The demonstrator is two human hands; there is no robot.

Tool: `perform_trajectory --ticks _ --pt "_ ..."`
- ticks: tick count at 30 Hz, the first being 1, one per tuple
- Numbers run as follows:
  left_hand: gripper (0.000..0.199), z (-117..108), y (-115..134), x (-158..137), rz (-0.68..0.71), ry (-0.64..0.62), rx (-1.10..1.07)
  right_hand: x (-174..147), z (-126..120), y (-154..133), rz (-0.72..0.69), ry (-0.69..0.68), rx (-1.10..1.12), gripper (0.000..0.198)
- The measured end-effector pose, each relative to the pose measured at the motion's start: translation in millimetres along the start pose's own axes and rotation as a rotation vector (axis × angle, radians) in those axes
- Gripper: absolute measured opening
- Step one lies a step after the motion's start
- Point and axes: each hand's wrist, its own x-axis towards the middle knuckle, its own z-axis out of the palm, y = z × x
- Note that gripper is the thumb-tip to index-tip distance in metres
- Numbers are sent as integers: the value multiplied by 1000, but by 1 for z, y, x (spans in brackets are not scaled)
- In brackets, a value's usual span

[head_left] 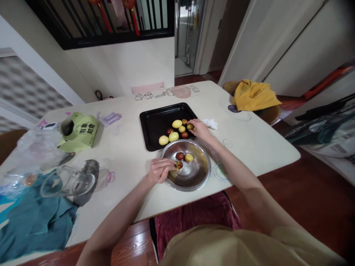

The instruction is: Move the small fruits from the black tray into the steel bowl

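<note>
A metal bowl (204, 173) stands near the table's front edge. In it lie a dark red fruit (180, 156), a yellow fruit (189, 158) and a mottled red-and-yellow fruit (179, 165). My left hand (161, 170) reaches over the bowl's left rim, fingers closed on the mottled one. Just behind the bowl is a black tray (155, 122) with several yellow and reddish round fruits along its front right part, among them a large yellow fruit (177, 123). At the tray's right side my right hand (200, 129) has its fingertips closed on a small yellow-brown fruit (190, 126).
A crumpled white tissue (210, 123) lies right of the tray. On the left are a green paper bag (83, 131), a glass pitcher (69, 183), clear plastic bags (36, 147) and a teal cloth (41, 218). A yellow cloth (253, 96) hangs over a chair at right.
</note>
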Motion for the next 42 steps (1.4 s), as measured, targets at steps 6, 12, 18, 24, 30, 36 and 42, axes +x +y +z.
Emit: perform_trajectory --ticks 6,12,18,24,30,36,42 --pt "40 1 -2 1 12 -5 -20 -26 -40 -46 -113 187 202 34" --pt "39 -1 -2 3 -32 -35 -61 -95 -58 -109 -143 54 417 27" --pt "39 -3 -3 4 -37 -60 -72 -127 -39 -125 -148 -61 455 24" --pt "38 -3 -3 4 -43 -67 -69 -127 -40 -130 -120 -103 403 22" --pt "33 -3 -5 0 -36 -110 -57 -134 -36 -131 -109 -181 365 24" --pt "33 -5 -4 2 -44 -119 -36 -132 -34 -132 -106 -291 331 27" --pt "35 -5 -4 2 -46 -121 -34 -135 -31 -129 -80 -289 325 30"
